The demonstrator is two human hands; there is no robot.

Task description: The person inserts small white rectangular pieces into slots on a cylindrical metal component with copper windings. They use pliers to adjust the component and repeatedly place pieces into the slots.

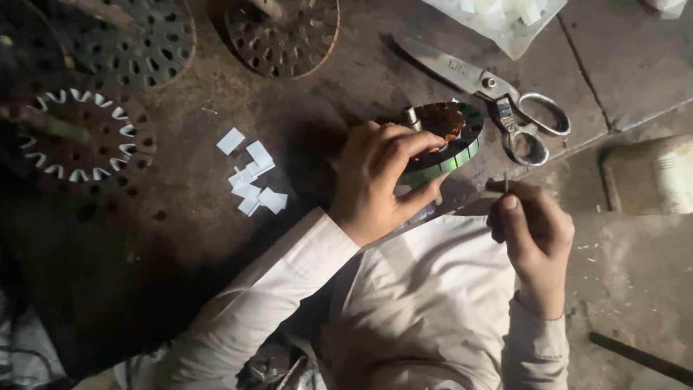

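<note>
Here the left hand [379,180] grasps the round motor core [442,144] by its stiff, probably heavy rim; its copper windings look fragile. Right hand [530,231] pinches a thin stick [505,180].

Floor [180,238]: dark, stained, gritty; served as the work surface.
Cracks: straight seam ran diagonally at upper right.
Light: dim, brightest at centre and right; left side and lower left lay in deep shadow.
Slab [635,58]: paler grey, upper right corner, beyond the seam.
Block [653,175]: pale, worn, at right edge.
Rod [639,357]: dark, slanted across lower right corner.
Debris: pale flecks scattered on the ground at right.
Walls, windows: out of view.
</note>
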